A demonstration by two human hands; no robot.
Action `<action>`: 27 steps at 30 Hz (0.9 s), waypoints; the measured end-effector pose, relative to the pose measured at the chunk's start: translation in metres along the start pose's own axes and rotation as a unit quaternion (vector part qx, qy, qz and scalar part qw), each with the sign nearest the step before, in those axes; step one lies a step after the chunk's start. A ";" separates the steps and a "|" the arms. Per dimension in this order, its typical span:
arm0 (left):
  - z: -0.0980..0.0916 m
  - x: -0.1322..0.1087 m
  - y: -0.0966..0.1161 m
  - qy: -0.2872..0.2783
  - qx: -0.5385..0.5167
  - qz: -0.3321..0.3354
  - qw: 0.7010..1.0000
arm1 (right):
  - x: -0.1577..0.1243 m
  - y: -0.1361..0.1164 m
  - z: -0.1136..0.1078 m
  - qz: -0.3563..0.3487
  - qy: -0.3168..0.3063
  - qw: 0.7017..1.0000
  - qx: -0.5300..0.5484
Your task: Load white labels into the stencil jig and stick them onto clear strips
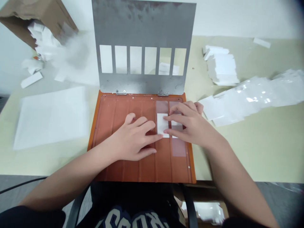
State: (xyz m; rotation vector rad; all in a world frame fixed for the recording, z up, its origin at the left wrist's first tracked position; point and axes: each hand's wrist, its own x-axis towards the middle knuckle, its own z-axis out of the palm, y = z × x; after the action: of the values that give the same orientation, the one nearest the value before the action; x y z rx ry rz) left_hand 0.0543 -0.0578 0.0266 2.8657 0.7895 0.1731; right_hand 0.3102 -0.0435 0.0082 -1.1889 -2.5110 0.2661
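An orange-brown jig base (128,171) with long grooved channels lies before me. A small white card (161,123) sits flat in one channel, over a thin translucent film strip (161,107). My left hand (136,136) has its fingers spread, one fingertip touching the card's lower edge. On the card's right side rest the thumb and a fingertip of my right hand (187,123), set apart from each other. Beneath that hand, a second white card (176,118) lies partly hidden on another film strip (179,147) in the rightmost channel.
The grey metal lid (144,25) with its row of windows stands raised on hinges. At right are stacked white cards (222,68) and a fanned row of glossy clear sleeves (256,95). White sheets (52,117) lie left, near an open cardboard box (47,15).
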 end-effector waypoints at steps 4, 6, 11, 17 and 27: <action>0.001 0.000 0.001 -0.009 -0.022 -0.013 1.000 | 0.000 0.000 0.001 0.005 0.004 1.000 0.001; 0.000 0.000 0.002 -0.011 -0.024 -0.015 1.000 | 0.000 0.001 0.002 0.008 0.005 1.000 -0.002; 0.000 -0.001 0.005 -0.010 -0.021 -0.005 1.000 | 0.001 0.000 0.004 0.016 0.010 1.000 -0.003; -0.001 0.000 0.015 -0.029 -0.021 0.011 0.999 | 0.002 -0.001 0.003 0.019 0.008 1.000 0.000; 0.002 -0.003 0.020 -0.067 -0.082 0.035 0.994 | 0.002 0.000 0.004 0.017 0.013 1.000 0.003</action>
State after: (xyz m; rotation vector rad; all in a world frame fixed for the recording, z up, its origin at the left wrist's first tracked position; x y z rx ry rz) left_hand 0.0621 -0.0760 0.0279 2.7175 0.6196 0.0509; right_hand 0.3078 -0.0417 0.0051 -1.2250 -2.4674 0.2657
